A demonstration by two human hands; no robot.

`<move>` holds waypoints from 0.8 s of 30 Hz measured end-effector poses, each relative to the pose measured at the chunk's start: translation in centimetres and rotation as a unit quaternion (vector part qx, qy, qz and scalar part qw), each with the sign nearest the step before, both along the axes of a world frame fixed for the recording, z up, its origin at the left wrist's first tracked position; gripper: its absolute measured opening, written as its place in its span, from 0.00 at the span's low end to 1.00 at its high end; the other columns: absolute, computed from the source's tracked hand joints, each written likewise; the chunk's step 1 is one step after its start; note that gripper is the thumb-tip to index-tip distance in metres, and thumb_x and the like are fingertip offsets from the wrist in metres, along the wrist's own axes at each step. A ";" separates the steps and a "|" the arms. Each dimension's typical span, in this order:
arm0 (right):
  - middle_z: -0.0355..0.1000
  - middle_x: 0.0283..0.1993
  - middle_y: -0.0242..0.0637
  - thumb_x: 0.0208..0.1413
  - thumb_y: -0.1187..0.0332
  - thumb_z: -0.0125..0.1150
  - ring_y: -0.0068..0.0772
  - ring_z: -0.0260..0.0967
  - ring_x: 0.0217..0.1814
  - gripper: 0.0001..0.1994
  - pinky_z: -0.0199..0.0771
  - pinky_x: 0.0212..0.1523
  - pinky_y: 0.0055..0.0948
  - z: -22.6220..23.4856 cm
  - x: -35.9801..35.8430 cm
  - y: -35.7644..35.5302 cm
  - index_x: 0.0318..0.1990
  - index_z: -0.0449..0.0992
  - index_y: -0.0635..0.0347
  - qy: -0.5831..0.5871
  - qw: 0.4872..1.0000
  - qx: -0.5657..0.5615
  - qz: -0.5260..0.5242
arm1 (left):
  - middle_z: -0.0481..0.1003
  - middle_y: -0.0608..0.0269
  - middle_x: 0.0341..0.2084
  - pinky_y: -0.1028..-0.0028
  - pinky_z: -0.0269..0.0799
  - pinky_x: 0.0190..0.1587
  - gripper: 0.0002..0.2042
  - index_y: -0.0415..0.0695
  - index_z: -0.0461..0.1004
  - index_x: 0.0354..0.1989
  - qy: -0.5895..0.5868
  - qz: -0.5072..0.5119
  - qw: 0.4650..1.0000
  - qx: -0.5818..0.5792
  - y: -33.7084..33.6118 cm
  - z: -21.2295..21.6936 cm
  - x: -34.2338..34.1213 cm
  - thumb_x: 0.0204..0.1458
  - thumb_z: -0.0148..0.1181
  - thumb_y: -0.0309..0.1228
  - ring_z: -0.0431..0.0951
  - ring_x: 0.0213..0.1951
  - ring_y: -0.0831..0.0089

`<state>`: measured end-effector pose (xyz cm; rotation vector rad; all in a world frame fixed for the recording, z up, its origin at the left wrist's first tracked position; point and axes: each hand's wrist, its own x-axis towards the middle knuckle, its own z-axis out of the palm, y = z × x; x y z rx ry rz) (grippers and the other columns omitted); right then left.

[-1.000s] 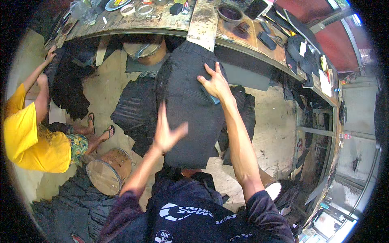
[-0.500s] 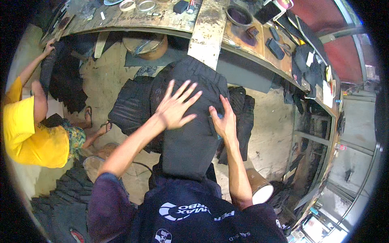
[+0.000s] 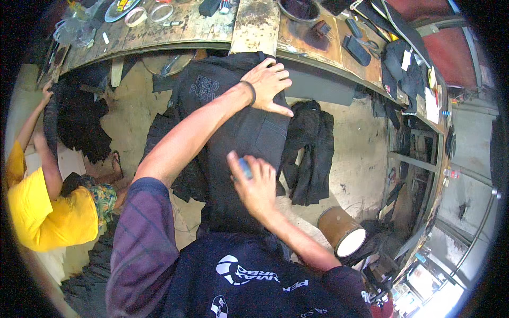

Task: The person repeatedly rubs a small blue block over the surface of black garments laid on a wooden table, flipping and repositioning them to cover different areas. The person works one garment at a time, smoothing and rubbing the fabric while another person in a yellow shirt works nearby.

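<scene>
Pressing and marking a long black denim garment [image 3: 241,132] that hangs from the edge of the worn wooden tabletop [image 3: 254,26].

Left hand [image 3: 269,85], with a dark band at the wrist, lies flat with fingers spread wide on the upper part of the cloth, gripping nothing, only pinning it just below the tabletop edge. Right hand [image 3: 257,185] is curled shut around a small blue object [image 3: 245,168], perhaps chalk, its tip against the fabric lower down, well below the left grip. The step in hand looks like smoothing and marking the panel; the next stroke calls for the cloth held taut between both grips. Beside the right grip, another dark garment [image 3: 310,153] lies on the floor. A person in a yellow shirt [image 3: 47,217] works apart at the left.
</scene>
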<state>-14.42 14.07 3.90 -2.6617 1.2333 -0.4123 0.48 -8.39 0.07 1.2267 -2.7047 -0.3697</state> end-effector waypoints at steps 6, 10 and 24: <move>0.75 0.54 0.49 0.48 0.61 0.83 0.54 0.73 0.55 0.33 0.75 0.60 0.47 -2.0 1.4 -9.0 0.59 0.76 0.66 -0.147 0.982 0.070 -0.099 | 0.84 0.46 0.31 0.54 0.78 0.50 0.51 0.43 0.86 0.31 -0.100 -0.059 0.993 0.012 -3.8 -0.5 -1.0 0.44 0.44 0.88 0.85 0.42 0.51; 0.74 0.53 0.46 0.43 0.61 0.83 0.51 0.71 0.56 0.34 0.72 0.59 0.48 -3.8 3.4 -9.9 0.59 0.77 0.62 -0.129 0.986 0.066 -0.088 | 0.85 0.42 0.31 0.54 0.82 0.45 0.51 0.40 0.87 0.31 -0.074 -0.024 0.996 0.032 -4.5 -1.2 -1.4 0.46 0.47 0.86 0.88 0.39 0.48; 0.75 0.54 0.42 0.32 0.62 0.86 0.50 0.71 0.56 0.40 0.73 0.56 0.48 -4.7 3.5 2.2 0.59 0.79 0.53 -0.177 0.973 0.150 -0.024 | 0.85 0.48 0.28 0.55 0.83 0.45 0.47 0.42 0.87 0.31 -0.071 0.029 0.997 0.020 -3.8 -1.2 -1.8 0.51 0.48 0.82 0.88 0.36 0.50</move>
